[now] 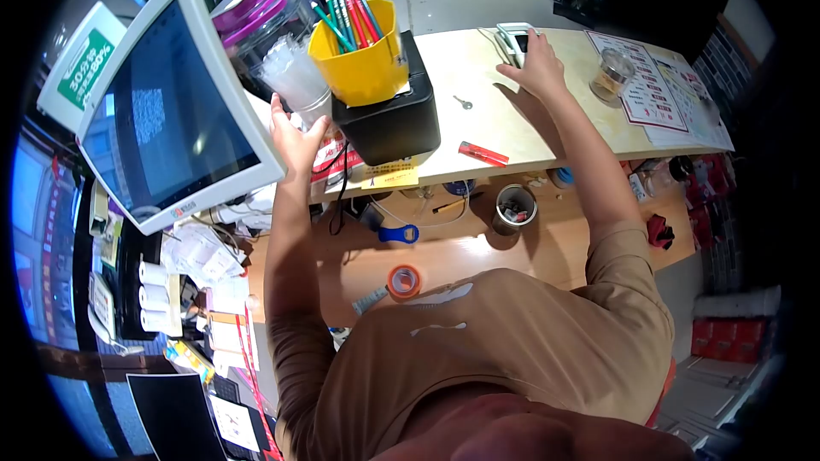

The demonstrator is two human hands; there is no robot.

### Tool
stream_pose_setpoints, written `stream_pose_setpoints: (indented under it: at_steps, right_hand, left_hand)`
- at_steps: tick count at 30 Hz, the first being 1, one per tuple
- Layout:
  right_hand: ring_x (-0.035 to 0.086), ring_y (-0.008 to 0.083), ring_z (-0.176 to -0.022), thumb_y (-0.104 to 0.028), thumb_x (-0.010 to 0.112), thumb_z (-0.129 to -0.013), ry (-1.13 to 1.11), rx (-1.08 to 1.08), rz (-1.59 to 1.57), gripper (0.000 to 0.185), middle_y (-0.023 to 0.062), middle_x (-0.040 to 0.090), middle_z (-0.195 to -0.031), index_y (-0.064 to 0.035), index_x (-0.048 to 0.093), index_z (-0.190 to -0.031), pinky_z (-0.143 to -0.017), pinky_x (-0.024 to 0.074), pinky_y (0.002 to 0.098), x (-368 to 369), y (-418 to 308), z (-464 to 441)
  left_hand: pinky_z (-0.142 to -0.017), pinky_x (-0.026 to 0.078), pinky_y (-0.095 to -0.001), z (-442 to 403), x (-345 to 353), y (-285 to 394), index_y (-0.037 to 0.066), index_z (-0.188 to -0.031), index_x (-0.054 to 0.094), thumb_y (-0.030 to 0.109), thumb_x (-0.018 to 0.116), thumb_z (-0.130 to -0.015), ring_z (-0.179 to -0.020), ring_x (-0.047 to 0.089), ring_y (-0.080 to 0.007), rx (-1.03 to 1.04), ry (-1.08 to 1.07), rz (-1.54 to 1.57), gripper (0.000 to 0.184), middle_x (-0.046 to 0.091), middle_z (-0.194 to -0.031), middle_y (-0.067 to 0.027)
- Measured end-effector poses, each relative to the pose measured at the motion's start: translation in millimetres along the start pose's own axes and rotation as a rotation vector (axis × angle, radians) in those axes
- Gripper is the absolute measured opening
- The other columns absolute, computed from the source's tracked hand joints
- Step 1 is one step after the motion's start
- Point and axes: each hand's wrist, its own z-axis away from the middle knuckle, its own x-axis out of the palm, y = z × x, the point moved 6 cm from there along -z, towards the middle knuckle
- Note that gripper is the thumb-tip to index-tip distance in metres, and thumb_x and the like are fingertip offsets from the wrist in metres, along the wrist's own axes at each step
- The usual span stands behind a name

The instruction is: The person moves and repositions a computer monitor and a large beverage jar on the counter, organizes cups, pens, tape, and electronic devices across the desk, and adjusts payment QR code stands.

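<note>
My left hand (296, 138) is at the base of a clear plastic cup (314, 106) filled with whitish translucent plastic pieces. Thumb and fingers lie on either side of the cup, close to the monitor's edge. My right hand (540, 72) grips a small white device (515, 32) with a dark screen, near the far edge of the counter. The fingers are along its right side, and part of the device is hidden beneath them. A key (463, 102) and a red packet (483, 154) lie on the counter between my hands.
A yellow pencil holder (359, 60) stands on a black box (393, 119), right of the cup. The white-framed monitor (171, 111) rises at left. A jar (612, 75) sits beside printed sheets (641, 90). The lower shelf holds a tin (514, 210) and orange tape (404, 282).
</note>
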Motion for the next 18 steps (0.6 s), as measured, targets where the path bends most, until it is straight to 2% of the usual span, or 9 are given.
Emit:
stream_pose_setpoints:
  at_steps: [2,3,5,6,8,13,16,18]
  right_hand:
    - [0.037,0.0372,-0.126,-0.048,0.075,-0.064,0.122,0.051,0.11,0.1,0.0218,0.028,-0.142,-0.0053,0.025,-0.139,-0.098,0.0378,0.0474,-6,0,1]
    - [0.038,0.0375,-0.125,-0.048,0.076,-0.064,0.181,0.077,0.167,0.101,0.0213,0.028,-0.142,-0.0068,0.024,-0.14,-0.097,0.0385,0.0484,-9,3,0]
    - [0.042,0.0377,-0.12,-0.043,0.076,-0.064,0.085,0.121,0.063,0.1,0.0199,0.032,-0.137,-0.01,0.022,-0.141,-0.094,0.0395,0.0513,-1,16,-10]
    - [0.043,0.0374,-0.12,-0.041,0.076,-0.064,0.016,0.133,-0.011,0.099,0.0196,0.034,-0.136,-0.0099,0.022,-0.141,-0.093,0.0396,0.0511,5,22,-14]
    - [0.046,0.0364,-0.117,-0.036,0.075,-0.065,-0.068,0.177,-0.079,0.096,0.0183,0.037,-0.134,-0.011,0.023,-0.141,-0.09,0.0417,0.0502,12,27,-16]
    - [0.048,0.0356,-0.114,-0.032,0.075,-0.064,-0.015,0.183,-0.08,0.093,0.0166,0.042,-0.131,-0.014,0.025,-0.141,-0.087,0.0444,0.0486,10,19,-11]
    - [0.048,0.0353,-0.113,-0.031,0.076,-0.063,0.031,0.139,-0.163,0.093,0.0162,0.046,-0.128,-0.0141,0.027,-0.141,-0.087,0.045,0.0488,17,10,-12]
    - [0.049,0.0352,-0.112,-0.031,0.075,-0.062,0.018,0.077,-0.258,0.09,0.016,0.047,-0.126,-0.0138,0.03,-0.138,-0.086,0.0462,0.0498,24,-7,-10]
  left_hand:
    - [-0.091,0.043,-0.0354,-12,12,-3,-0.014,-0.13,0.03,0.026,0.079,-0.063,-0.109,0.054,-0.0357,0.087,-0.017,0.007,0.092,0.053,-0.116,-0.0299]
    - [-0.091,0.043,-0.0358,-13,12,2,-0.014,-0.13,0.03,0.027,0.079,-0.064,-0.108,0.055,-0.036,0.025,-0.027,0.006,0.091,0.054,-0.115,-0.0301]
    - [-0.09,0.044,-0.0366,-9,9,16,-0.014,-0.128,0.032,0.03,0.078,-0.065,-0.105,0.057,-0.0367,-0.108,-0.05,0.001,0.09,0.056,-0.112,-0.0305]
    - [-0.089,0.044,-0.038,-11,11,4,-0.014,-0.126,0.035,0.033,0.077,-0.066,-0.103,0.058,-0.0381,-0.089,-0.006,-0.091,0.087,0.057,-0.11,-0.0299]
    - [-0.088,0.045,-0.038,-16,15,-13,-0.013,-0.125,0.036,0.033,0.077,-0.066,-0.102,0.058,-0.0379,-0.135,0.011,-0.061,0.086,0.057,-0.109,-0.0298]
    - [-0.086,0.046,-0.0369,-7,10,9,-0.012,-0.125,0.037,0.034,0.08,-0.063,-0.1,0.06,-0.0357,-0.133,0.058,-0.172,0.088,0.06,-0.106,-0.0286]
    - [-0.083,0.048,-0.0347,-6,11,1,-0.011,-0.125,0.038,0.034,0.08,-0.063,-0.097,0.062,-0.0325,-0.18,0.038,-0.001,0.087,0.061,-0.103,-0.0264]
    - [-0.081,0.048,-0.0338,-7,10,0,-0.012,-0.125,0.038,0.034,0.08,-0.063,-0.094,0.063,-0.0308,-0.169,0.022,-0.043,0.087,0.062,-0.102,-0.0254]
